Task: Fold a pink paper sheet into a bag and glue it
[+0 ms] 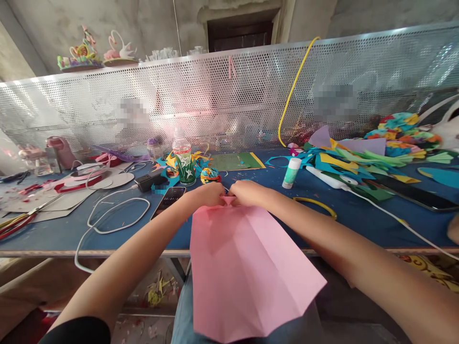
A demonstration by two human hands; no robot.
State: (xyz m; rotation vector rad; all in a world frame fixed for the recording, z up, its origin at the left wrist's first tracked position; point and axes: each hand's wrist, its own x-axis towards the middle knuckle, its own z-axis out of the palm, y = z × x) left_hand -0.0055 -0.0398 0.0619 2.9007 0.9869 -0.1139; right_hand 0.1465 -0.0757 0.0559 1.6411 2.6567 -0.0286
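A large sheet of pink paper (247,267) hangs from my two hands over the table's front edge and my lap, with long creases running down it. My left hand (211,193) is closed on its top edge, and my right hand (247,192) grips the same edge just beside it. Between the fists the paper is bunched into a small fold. The fingertips are mostly hidden from this side. Just beyond my hands lies a small multicoloured paper ball (210,176). A green-labelled plastic bottle (184,162) stands behind my left hand.
On the blue table (172,236), a glue stick (291,173) stands right of my hands. A phone (168,199) and a white cable (118,229) lie left. Coloured paper strips (333,160) pile up at right, scissors (36,210) at far left. A perforated metal panel (215,105) closes the back.
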